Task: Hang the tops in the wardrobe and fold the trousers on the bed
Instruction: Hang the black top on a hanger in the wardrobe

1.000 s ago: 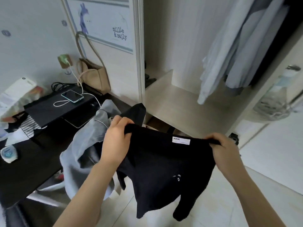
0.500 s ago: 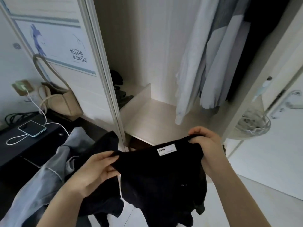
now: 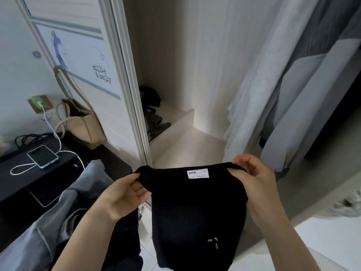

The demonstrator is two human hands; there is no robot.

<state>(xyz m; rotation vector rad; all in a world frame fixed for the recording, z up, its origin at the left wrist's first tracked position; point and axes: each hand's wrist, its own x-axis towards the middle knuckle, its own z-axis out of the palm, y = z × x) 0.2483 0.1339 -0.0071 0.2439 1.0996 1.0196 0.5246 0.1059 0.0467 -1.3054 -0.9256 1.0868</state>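
A black top with a white label at its neck hangs in front of me, held up by its upper edge. My left hand pinches the top's left corner. My right hand grips the right corner. Behind it stands the open wardrobe, with pale grey and white tops hanging at the right. Grey trousers and another dark garment are draped over my left forearm.
The wardrobe's sliding door with a poster is at the left. A beige bag leans by it. A phone on a white cable lies on a black desk. Dark items sit on a low wardrobe shelf.
I have come closer to the wardrobe and the view has tilted up. My hands have kept the black top by its upper edge, and my left hand has shifted its hold.
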